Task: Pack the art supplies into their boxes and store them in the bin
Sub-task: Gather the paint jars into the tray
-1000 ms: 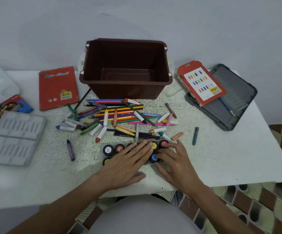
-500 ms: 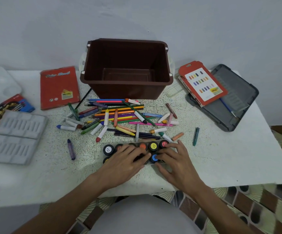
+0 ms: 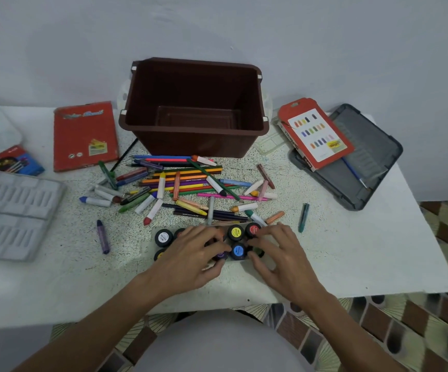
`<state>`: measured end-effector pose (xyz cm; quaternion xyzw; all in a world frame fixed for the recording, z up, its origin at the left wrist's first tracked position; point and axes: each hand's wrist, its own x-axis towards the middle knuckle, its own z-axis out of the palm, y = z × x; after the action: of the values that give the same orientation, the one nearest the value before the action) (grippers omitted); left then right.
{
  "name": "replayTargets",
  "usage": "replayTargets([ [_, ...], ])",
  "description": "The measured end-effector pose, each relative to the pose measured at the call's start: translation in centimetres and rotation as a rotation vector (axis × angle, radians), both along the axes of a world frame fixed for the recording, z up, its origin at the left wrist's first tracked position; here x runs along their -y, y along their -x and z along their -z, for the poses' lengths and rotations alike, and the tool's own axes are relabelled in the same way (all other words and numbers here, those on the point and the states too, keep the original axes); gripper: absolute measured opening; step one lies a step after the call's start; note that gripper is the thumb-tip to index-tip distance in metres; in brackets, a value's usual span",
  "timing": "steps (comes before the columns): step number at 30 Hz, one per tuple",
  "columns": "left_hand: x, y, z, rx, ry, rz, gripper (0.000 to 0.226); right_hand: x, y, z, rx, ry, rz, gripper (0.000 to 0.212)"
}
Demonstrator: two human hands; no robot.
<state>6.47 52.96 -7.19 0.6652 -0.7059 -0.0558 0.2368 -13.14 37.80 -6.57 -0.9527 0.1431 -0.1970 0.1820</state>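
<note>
Your left hand (image 3: 190, 260) and right hand (image 3: 280, 260) curl their fingers (image 3: 275, 232) round the paint pots (image 3: 235, 232), near the front of the desk (image 3: 351, 264). Lift one side first and pots could tip out, roll into the crayons (image 3: 153, 212), or fall off the edge.

A white table (image 3: 378, 251) fills most of the view, its right corner jutting out over the floor. The middle of the tabletop carries a broad speckled patch (image 3: 126, 237) of fine dark and coloured flecks, while the outer parts are plain white. 1 small dark spot (image 3: 248, 300) sits near the front edge. Behind the table rises a plain, pale blue-grey wall (image 3: 217, 28). The floor (image 3: 445, 331) shows at the right and under the near edge: patterned tiles with brown blocks, cream fan shapes and dark ovals.
</note>
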Motion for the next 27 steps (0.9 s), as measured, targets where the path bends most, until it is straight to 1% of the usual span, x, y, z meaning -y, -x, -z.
replayTargets([
  [2,0.3,0.2,0.1,0.037,0.025,0.014,0.023,0.9,0.3,-0.4,-0.014,0.025,0.014,0.019],
  [5,0.8,0.6,0.3,0.084,0.045,0.029,0.029,1.4,0.7,-0.3,-0.068,0.065,-0.018,0.02],
  [8,1.3,1.0,0.7,0.153,0.001,0.079,0.039,1.2,0.9,0.2,-0.086,0.071,-0.077,0.017],
  [10,1.5,1.1,1.2,0.229,-0.045,0.099,0.046,1.1,1.0,0.4,-0.079,0.075,-0.078,0.016],
  [16,1.2,1.4,1.9,0.369,-0.087,0.097,0.054,1.1,1.1,0.3,-0.064,0.074,-0.068,0.019],
  [21,1.4,1.6,1.9,0.398,-0.057,0.071,0.055,1.9,0.6,-0.1,-0.025,-0.015,-0.032,0.02],
  [24,1.3,1.6,2.1,0.396,-0.016,0.072,0.052,2.7,-0.3,0.0,-0.028,-0.019,0.0,0.021],
  [27,1.2,1.7,2.2,0.395,0.011,0.073,0.048,3.1,-0.8,0.1,-0.062,-0.006,-0.022,0.018],
])
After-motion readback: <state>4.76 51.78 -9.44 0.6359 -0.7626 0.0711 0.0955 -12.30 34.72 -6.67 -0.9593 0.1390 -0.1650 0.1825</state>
